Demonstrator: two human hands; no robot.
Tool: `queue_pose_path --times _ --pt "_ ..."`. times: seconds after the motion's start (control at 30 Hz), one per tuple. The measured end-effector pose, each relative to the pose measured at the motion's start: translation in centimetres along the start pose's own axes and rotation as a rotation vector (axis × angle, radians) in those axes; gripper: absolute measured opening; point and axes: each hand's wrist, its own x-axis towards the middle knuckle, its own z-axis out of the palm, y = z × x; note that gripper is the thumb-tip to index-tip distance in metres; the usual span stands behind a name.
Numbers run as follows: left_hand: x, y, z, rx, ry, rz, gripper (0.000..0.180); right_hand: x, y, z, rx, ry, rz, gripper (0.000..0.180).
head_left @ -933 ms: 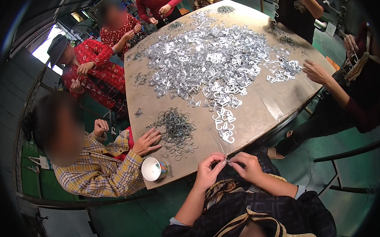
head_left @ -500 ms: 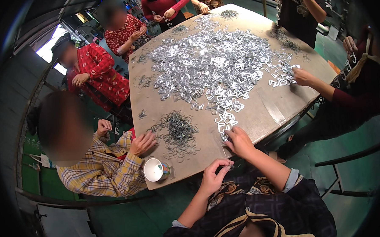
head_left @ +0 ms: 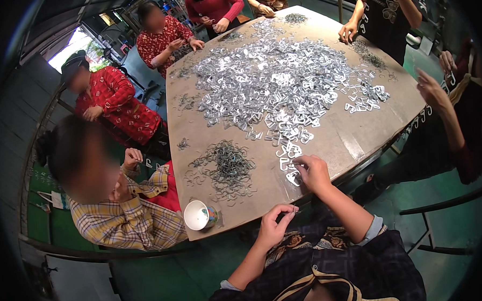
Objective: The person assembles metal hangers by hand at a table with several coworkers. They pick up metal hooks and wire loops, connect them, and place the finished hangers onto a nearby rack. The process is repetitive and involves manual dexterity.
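Note:
My left hand (head_left: 273,225) is just off the table's near edge, thumb and forefinger pinched on something small that I cannot make out. At the edge, my right hand (head_left: 315,174) bends over a few flat silver metal hooks (head_left: 290,149) with thumb and forefinger slightly apart. No hook shows plainly in its grasp. These hooks trail down from a broad heap of similar silver hooks (head_left: 270,79) in the table's middle. Left of my hands is a pile of thin, dark, curved wire pieces (head_left: 228,164).
A white-lined paper cup (head_left: 197,215) stands at the near left corner of the brown table (head_left: 326,141). Close on the left sits a person in a yellow plaid shirt (head_left: 128,222); other people surround the table. At right, a person's raised hand (head_left: 433,91) is near hanging hooks.
My right hand has shifted slightly right and up; my left hand has barely moved. The plaid-shirted person's hand left the wire pile, and the hand at right rose off the hooks.

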Motion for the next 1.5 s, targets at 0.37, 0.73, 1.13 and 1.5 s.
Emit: queue_pose_path --times 0.37,0.73,1.13,1.5 --pt "1.5 0.3 0.5 0.054 0.042 -0.013 0.011 -5.3 -2.8 -2.7 0.671 -0.251 0.345 0.018" --pt "1.3 -0.1 -0.1 0.166 0.023 -0.032 0.011 -7.1 -4.9 -2.6 0.369 -0.099 0.101 0.017" --pt "10.7 -6.0 -7.5 1.245 0.425 0.298 0.023 -8.1 -4.5 -2.8 0.272 -0.072 -0.044 0.015" --pt "9.2 -5.3 -10.0 1.092 0.242 -0.003 0.020 -8.6 -3.6 -2.3 0.277 -0.066 -0.084 0.015"
